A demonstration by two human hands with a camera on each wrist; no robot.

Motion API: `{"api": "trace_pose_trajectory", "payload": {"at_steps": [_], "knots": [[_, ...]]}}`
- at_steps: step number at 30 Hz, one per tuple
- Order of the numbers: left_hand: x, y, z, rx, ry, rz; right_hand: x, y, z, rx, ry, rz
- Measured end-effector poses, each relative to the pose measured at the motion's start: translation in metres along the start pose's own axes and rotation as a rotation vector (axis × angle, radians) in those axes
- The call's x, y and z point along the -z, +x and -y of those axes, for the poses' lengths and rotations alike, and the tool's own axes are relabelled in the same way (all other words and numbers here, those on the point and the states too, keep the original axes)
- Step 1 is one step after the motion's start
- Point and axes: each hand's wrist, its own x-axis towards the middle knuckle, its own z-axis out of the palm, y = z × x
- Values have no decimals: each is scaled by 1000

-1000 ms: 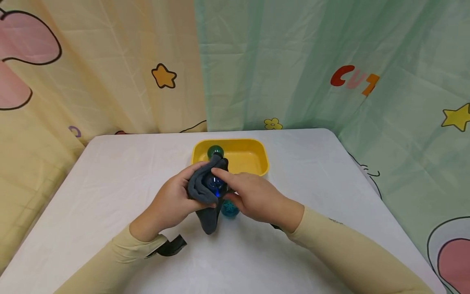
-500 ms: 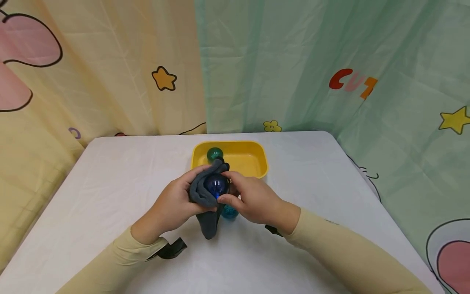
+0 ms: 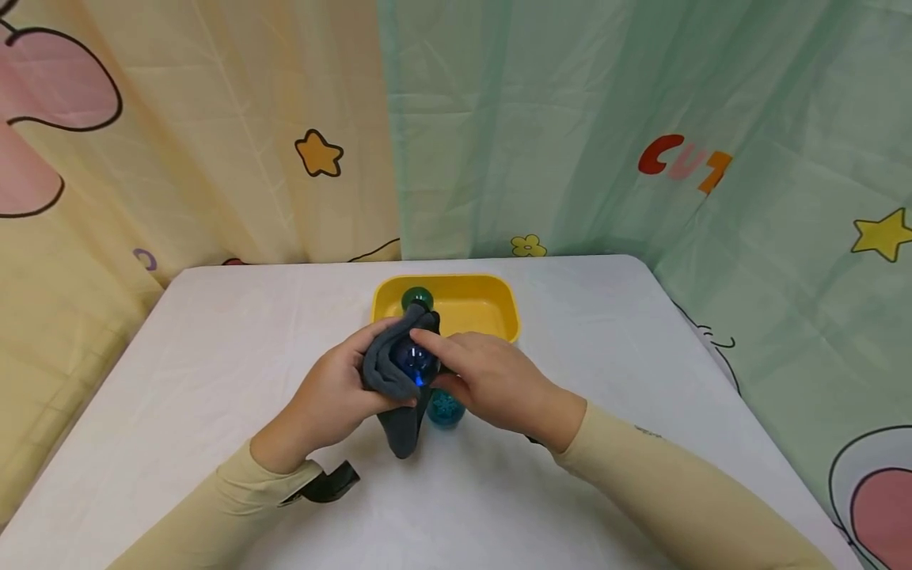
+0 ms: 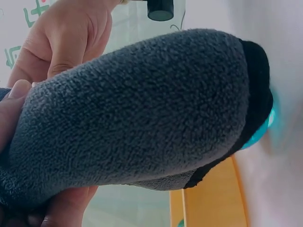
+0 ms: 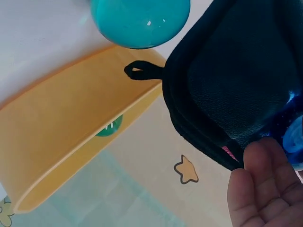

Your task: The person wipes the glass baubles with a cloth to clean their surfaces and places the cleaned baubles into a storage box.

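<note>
My left hand (image 3: 331, 396) grips a folded dark grey cleaning cloth (image 3: 388, 368) with black edging, cupped around a shiny blue ball (image 3: 416, 360). Held over the table, the ball sits against the cloth. From the other side my right hand (image 3: 492, 376) holds the ball, index finger across its top and thumb at its lower side. In the left wrist view the fuzzy cloth (image 4: 137, 109) hides the ball. The right wrist view shows the cloth's hanging loop (image 5: 144, 71) and right fingertips (image 5: 258, 156) at the blue ball (image 5: 289, 127).
A yellow plastic tray (image 3: 507, 305) stands behind the hands, with a green ball (image 3: 417, 298) at its left end. A teal ball (image 3: 446, 409) rests on the white-covered table (image 3: 249, 332) just below the right hand. Printed curtains (image 3: 534, 119) hang behind the table.
My right fingers opened around the blue ball, the thumb coming to its front, then the index finger went back over its top. Cloth and left hand moved only slightly.
</note>
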Motion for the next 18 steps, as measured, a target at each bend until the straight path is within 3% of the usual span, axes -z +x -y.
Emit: {"api": "trace_pose_trajectory", "payload": {"at_steps": [4,12,15,18], "knots": [[-2,1,0,-24,-7,7,0,0,1,-52,70,22],[-5,1,0,-59,36,1,-3,0,8,-313,352,121],[-5,1,0,-58,30,-7,-2,1,8,-315,377,138],[-3,2,0,-50,21,-11,-1,2,7,-250,335,157]]}}
